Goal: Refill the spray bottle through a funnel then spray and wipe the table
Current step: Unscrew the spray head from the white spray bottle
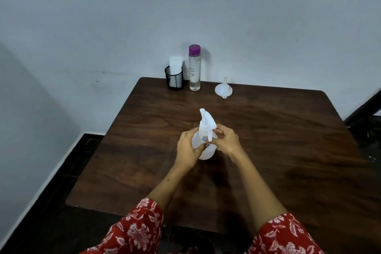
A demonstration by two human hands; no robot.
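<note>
A white translucent spray bottle [204, 142] stands upright in the middle of the dark wooden table [278, 140], its white trigger head pointing away from me. My left hand [186, 147] grips the bottle's body from the left. My right hand [225, 140] has its fingers curled round the neck just under the trigger. A white funnel [223, 88] lies on its side near the table's far edge. Left of the funnel stands a clear water bottle [194, 68] with a purple cap.
A black mesh cup [174, 79] holding white folded cloth or paper stands at the far edge beside the water bottle. A pale wall runs just behind the table. Dark floor shows on the left, and a dark frame at the right edge.
</note>
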